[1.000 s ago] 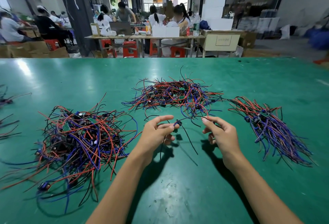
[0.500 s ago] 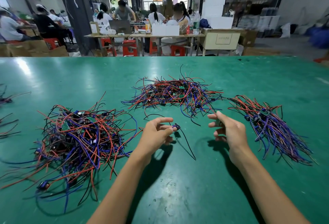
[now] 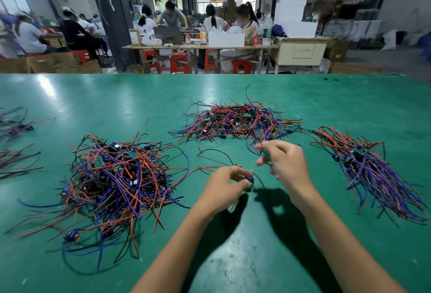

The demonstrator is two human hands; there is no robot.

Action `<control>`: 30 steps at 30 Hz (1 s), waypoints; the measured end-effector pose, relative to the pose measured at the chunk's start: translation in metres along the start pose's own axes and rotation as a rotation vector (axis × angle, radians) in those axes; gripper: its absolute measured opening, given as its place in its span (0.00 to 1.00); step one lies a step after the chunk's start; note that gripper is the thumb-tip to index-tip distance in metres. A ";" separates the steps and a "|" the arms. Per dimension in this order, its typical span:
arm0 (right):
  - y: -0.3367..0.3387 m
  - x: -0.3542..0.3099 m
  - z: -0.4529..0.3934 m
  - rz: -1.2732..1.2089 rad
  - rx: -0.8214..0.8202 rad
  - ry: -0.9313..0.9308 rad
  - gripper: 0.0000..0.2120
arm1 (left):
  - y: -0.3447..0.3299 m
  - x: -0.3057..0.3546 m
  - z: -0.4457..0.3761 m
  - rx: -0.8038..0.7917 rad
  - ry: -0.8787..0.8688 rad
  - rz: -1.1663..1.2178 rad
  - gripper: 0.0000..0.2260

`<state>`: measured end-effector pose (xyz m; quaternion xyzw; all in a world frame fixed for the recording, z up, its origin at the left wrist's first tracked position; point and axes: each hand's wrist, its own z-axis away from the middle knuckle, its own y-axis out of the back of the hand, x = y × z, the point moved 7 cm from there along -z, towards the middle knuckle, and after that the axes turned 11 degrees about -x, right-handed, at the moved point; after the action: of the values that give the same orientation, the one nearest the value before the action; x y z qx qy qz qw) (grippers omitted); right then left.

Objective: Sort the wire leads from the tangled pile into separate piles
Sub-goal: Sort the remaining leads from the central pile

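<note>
Tangle (image 3: 112, 190) of red, blue and black leads sits at 9 o'clock on the desk (image 3: 70, 97). Left hand (image 3: 225, 184) has dropped lower, its grip pinching a blue-ended lead (image 3: 249, 179). Right hand (image 3: 283, 164) has swung back from 3 o'clock, grip curled on a blurred green piece (image 3: 267, 155); the pair looks separated, each awaiting its pile. Sorted bundle (image 3: 377, 173) lies at 3 o'clock.

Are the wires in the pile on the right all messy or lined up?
Mostly lined up. The right pile has its red, blue and purple wires running the same way, fanned toward the near edge, unlike the knotted left pile.
</note>
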<state>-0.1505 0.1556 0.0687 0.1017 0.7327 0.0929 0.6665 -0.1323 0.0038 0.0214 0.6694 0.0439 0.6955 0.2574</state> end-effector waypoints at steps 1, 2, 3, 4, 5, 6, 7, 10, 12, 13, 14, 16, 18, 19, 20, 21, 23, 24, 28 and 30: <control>-0.015 -0.018 -0.005 0.092 -0.010 0.042 0.12 | -0.001 0.001 -0.001 0.013 -0.012 -0.047 0.07; -0.032 -0.037 -0.010 0.180 -0.023 0.088 0.13 | -0.001 0.001 -0.002 0.031 -0.034 -0.076 0.08; -0.053 -0.058 -0.014 0.257 -0.065 0.133 0.15 | -0.001 -0.001 -0.005 0.056 -0.058 -0.109 0.09; -0.077 -0.079 -0.016 0.325 -0.153 0.176 0.20 | -0.002 -0.004 -0.007 0.077 -0.077 -0.141 0.10; -0.102 -0.095 -0.016 0.397 -0.274 0.206 0.26 | -0.003 -0.008 -0.009 0.083 -0.084 -0.175 0.08; -0.123 -0.104 -0.015 0.461 -0.389 0.214 0.32 | -0.005 -0.011 -0.011 0.080 -0.095 -0.223 0.07; -0.134 -0.106 -0.015 0.515 -0.460 0.206 0.34 | -0.007 -0.011 -0.012 0.082 -0.096 -0.242 0.07; -0.110 -0.085 -0.028 0.651 -0.378 0.149 0.27 | -0.006 -0.005 -0.010 0.115 -0.137 -0.115 0.10; -0.067 -0.052 -0.037 0.779 -0.258 0.056 0.19 | -0.007 0.000 -0.006 0.079 -0.125 0.067 0.15; -0.048 -0.033 -0.038 0.839 -0.246 -0.007 0.19 | -0.007 0.001 -0.004 0.074 -0.105 0.131 0.16; -0.034 -0.013 -0.039 0.853 -0.267 -0.068 0.20 | -0.006 0.001 -0.002 0.084 -0.097 0.179 0.16; -0.020 0.023 -0.031 0.678 -0.373 -0.144 0.24 | -0.004 0.004 0.001 0.109 -0.109 0.217 0.15; -0.016 0.044 -0.017 0.316 -0.423 -0.141 0.23 | -0.005 0.003 0.002 0.120 -0.103 0.285 0.15; -0.014 0.049 -0.011 0.147 -0.402 -0.109 0.20 | -0.007 0.001 0.002 0.117 -0.086 0.353 0.14; -0.012 0.051 -0.006 0.010 -0.380 -0.085 0.16 | -0.009 -0.001 0.002 0.113 -0.059 0.434 0.13; -0.011 0.053 -0.002 -0.086 -0.376 -0.074 0.13 | -0.010 -0.002 0.003 0.112 -0.032 0.481 0.13; -0.011 0.052 0.002 -0.162 -0.415 -0.079 0.12 | -0.005 -0.006 0.002 0.137 -0.005 0.494 0.12; -0.010 0.051 0.004 -0.170 -0.436 -0.083 0.12 | -0.002 -0.006 0.002 0.163 -0.005 0.477 0.12; -0.004 0.052 0.004 -0.277 -0.481 -0.099 0.11 | 0.012 0.000 0.008 0.224 -0.024 0.397 0.11; -0.003 0.052 0.004 -0.302 -0.473 -0.085 0.10 | 0.014 0.003 0.009 0.211 -0.035 0.369 0.11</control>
<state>-0.1511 0.1667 0.0176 -0.1633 0.6689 0.1565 0.7081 -0.1279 -0.0091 0.0310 0.7012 -0.0111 0.7107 0.0550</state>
